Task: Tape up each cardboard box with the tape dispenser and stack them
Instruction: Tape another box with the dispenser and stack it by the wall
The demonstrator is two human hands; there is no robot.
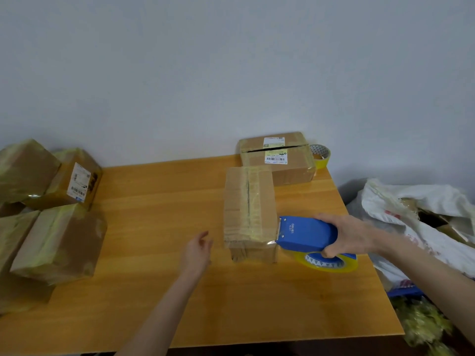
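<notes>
At the left edge of the orange wooden worktop (159, 201) sits a pile of taped brown cardboard boxes (48, 217). The left hand (196, 249) hovers with fingers loosely spread, holding nothing, just left of the tall taped cardboard box (248, 214). The right hand (350, 235) grips the blue tape dispenser (307, 233), whose front touches that box's right edge.

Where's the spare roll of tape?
In the head view, the spare tape roll sits at the far right corner of the table, partly behind the labelled box.

Soft, even indoor light; faint glare on the desk (154, 227) top. Wide-angle bending curves the edges, and the lower right corner is blurred.
</notes>
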